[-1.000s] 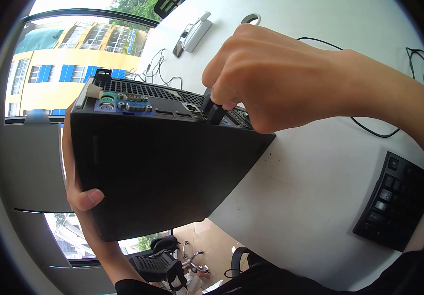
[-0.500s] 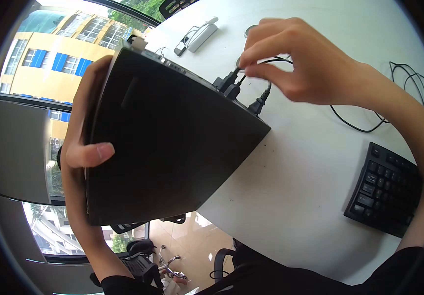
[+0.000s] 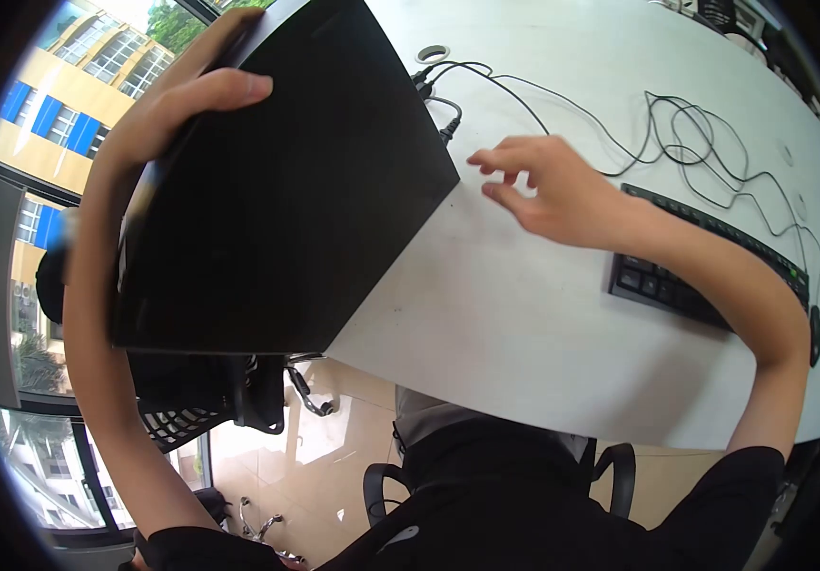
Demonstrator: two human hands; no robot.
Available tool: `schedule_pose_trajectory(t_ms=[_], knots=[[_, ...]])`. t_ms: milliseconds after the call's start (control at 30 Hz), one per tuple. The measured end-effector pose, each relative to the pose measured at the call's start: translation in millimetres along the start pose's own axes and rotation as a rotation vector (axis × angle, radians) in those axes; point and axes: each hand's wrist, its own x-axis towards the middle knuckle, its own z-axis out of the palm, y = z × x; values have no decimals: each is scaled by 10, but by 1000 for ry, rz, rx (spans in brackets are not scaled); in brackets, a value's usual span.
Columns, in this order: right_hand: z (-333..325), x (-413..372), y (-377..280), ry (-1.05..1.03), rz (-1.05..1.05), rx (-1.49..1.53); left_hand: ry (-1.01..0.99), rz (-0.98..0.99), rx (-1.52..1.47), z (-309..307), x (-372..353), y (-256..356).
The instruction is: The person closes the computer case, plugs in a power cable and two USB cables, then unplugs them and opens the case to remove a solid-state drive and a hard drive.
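Note:
A black computer case (image 3: 286, 200) fills the left of the head view, partly beyond the table's edge. My left hand (image 3: 191, 105) grips its far left edge, the thumb lying on the broad black side and the fingers mostly hidden behind. Black cable plugs (image 3: 447, 130) sit at the case's right-hand edge. My right hand (image 3: 557, 195) hovers over the white table, just right of the case's corner. Its fingers are curved and apart with nothing between them.
A black keyboard (image 3: 652, 281) lies under my right forearm, with a mouse (image 3: 815, 335) beyond it. Thin black cables (image 3: 681, 133) loop across the table (image 3: 505, 314). A round cable hole (image 3: 433, 54) is behind the case. Chairs and windows are on the left.
My right hand has come away from the plugs toward me, its fingers spreading. The view has shifted; the case now appears higher and further left, still in my left hand.

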Motion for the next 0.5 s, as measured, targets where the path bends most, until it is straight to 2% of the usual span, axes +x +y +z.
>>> schedule_pose_trajectory(t_ms=[33,233,433,500], knots=[[79,-75,-30,-34,20,-11,62,21,85,17,-18,-104],[341,-435,-313,-181,113,-45,15,113,290,-193,33,-519],[194,-500,-370,-47,111,-181,2,1,352,-261,-506,-409],[152,-421,-398,34,168,-135,44,-7,330,-197,-769,-344]])
